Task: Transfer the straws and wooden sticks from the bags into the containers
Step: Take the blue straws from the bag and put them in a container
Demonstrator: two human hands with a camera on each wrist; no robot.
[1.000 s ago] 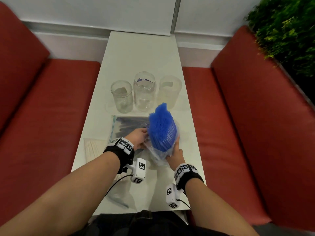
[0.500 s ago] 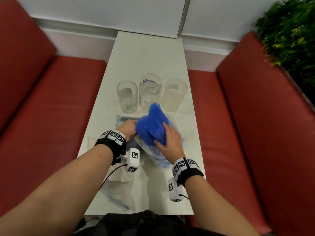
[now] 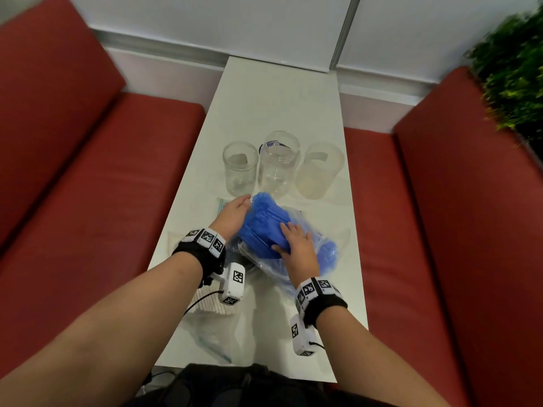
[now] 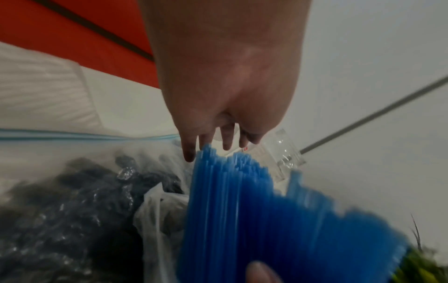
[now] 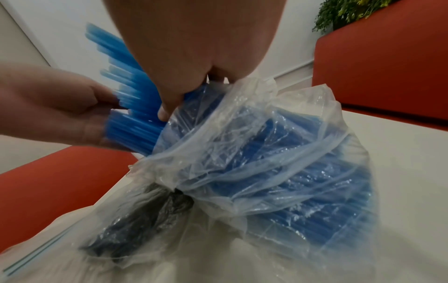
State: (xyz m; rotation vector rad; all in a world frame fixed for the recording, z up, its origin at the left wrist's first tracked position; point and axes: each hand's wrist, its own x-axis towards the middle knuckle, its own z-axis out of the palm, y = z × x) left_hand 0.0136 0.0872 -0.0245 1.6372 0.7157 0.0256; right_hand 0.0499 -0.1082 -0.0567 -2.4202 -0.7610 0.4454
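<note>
1. Blue straws (image 3: 263,227): one thick bundle, tilted, far ends fanned out of the clear bag (image 3: 311,259) toward the jars. The lower ends sit inside the bag, on the table (image 3: 279,98) in front of you.
2. Left hand (image 3: 233,214): your fingers lie fairly straight along the bundle's left side near the free ends. It looks like a cupping, steadying hold, so the fan does not spill sideways.
3. Right hand (image 3: 296,249): your thumb and fingers curl over the bundle at the bag mouth, pressing straws and film together. Judged purpose: hold the bundle tight while the bag is slipped off.
4. Jars: left jar (image 3: 240,168), middle jar (image 3: 279,163), right jar (image 3: 318,171), upright in a row, mouths open, just beyond the straw tips. None holds straws or sticks yet, so the transfer is at its first item.
5. Dark-straw bag (image 4: 72,201): zip bag of dark straws, flat under your left wrist, touching the clear bag.
6. White sticks (image 3: 211,305): pale pack at the table's left edge, partly hidden under your forearm; whether these are the wooden sticks I cannot tell.
7. Room: bare tabletop lies beyond the jars. The table is narrow, red benches (image 3: 117,186) flank both long edges, and the clear bag bulges toward the right edge. Lift the bundle up before you swing it, or the tips may knock a jar.
</note>
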